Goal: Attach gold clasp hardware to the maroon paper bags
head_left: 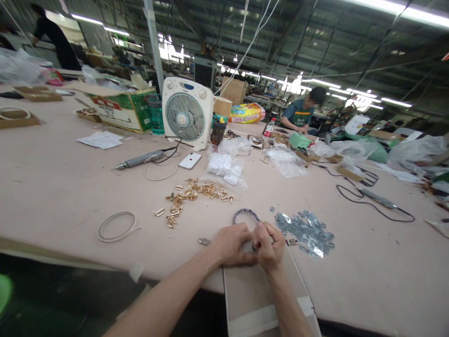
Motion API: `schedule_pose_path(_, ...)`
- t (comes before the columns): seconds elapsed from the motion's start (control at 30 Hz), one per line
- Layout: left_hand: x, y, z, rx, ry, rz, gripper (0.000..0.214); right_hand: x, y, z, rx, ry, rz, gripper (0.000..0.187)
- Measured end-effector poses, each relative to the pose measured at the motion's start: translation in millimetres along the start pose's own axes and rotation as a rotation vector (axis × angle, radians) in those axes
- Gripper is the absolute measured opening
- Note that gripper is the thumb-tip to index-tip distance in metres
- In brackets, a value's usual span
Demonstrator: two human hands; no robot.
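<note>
My left hand [230,244] and my right hand [269,245] meet at the near edge of the table, fingers curled and pinched together over a small part that they hide. A looped grey strap [245,214] curves out from just behind the fingers. A beige bag panel [252,290] lies under my wrists and hangs over the table edge. Gold metal clips [191,194] are scattered ahead to the left. A heap of small silver pieces [305,230] lies just right of my right hand. One silver clip [204,241] rests left of my left hand.
A white cord ring [117,226] lies at the left. Farther back are an electric screwdriver [140,160], a white phone [190,160], plastic bags [226,167], a white fan [186,113] and a carton [121,108]. Another corded tool [377,198] lies right. A person [300,114] works at the far end.
</note>
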State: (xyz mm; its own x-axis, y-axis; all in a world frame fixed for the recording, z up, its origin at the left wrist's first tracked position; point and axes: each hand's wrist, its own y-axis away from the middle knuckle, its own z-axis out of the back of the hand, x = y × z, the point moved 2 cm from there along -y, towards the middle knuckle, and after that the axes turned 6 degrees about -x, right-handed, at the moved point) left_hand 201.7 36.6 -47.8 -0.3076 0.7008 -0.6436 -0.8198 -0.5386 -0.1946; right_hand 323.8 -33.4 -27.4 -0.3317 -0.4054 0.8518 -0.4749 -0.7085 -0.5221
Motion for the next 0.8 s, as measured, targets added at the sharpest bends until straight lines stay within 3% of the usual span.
schedule_pose_path(0.2,-1,2,-1.0,-0.060,-0.105,-0.008,0.060,33,-6,11,-0.101,-0.330,0.189,0.041)
schedule_pose_path(0.27,-1,2,-2.0,-0.062,-0.102,-0.001,0.053,29,-2,8,-0.043,-0.264,0.215,0.041)
schedule_pose_path(0.4,-1,1,-3.7,-0.041,-0.094,0.009,0.036,-2,10,0,0.053,-0.048,0.101,0.043)
schedule_pose_path(0.5,0,1,-3.3,-0.047,-0.053,0.011,0.045,-9,13,2,-0.036,-0.147,0.056,0.043)
schedule_pose_path(0.63,10,7,3.5,-0.053,0.142,-0.032,0.083,14,9,22,-0.283,-0.412,0.041,0.040)
schedule_pose_path(0.7,19,17,11.8,-0.078,0.260,-0.029,0.083,26,8,36,-0.389,-0.468,0.036,0.038)
schedule_pose_path(0.8,29,35,26.9,-0.116,0.320,-0.012,0.069,36,12,45,-0.443,-0.485,-0.009,0.036)
